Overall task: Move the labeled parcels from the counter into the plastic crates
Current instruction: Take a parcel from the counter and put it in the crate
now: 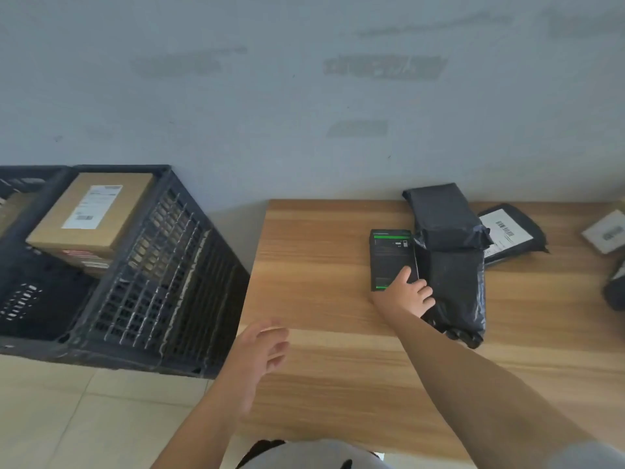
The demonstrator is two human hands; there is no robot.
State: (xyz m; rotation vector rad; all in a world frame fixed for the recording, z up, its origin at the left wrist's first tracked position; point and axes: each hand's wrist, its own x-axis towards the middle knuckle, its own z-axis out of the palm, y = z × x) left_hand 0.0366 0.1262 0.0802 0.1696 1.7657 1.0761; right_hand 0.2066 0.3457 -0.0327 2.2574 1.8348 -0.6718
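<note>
- On the wooden counter [321, 333], the right hand [407, 294] rested with curled fingers on a flat black box [389, 255], beside a black poly-bag parcel [449, 262].
- Left hand [260, 346] hovered loose-fingered, holding nothing, near the black plastic crate [162, 282] containing labeled cardboard boxes [91, 211].

Soft even daylight, faint shadows, left hand [260, 346] motion-blurred, wide-angle bending at edges

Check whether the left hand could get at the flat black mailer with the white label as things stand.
Probably not easily. The left hand hovers open near the counter's left edge, while the labeled mailer lies far right, behind the bulky black parcel and across the outstretched right hand.
</note>
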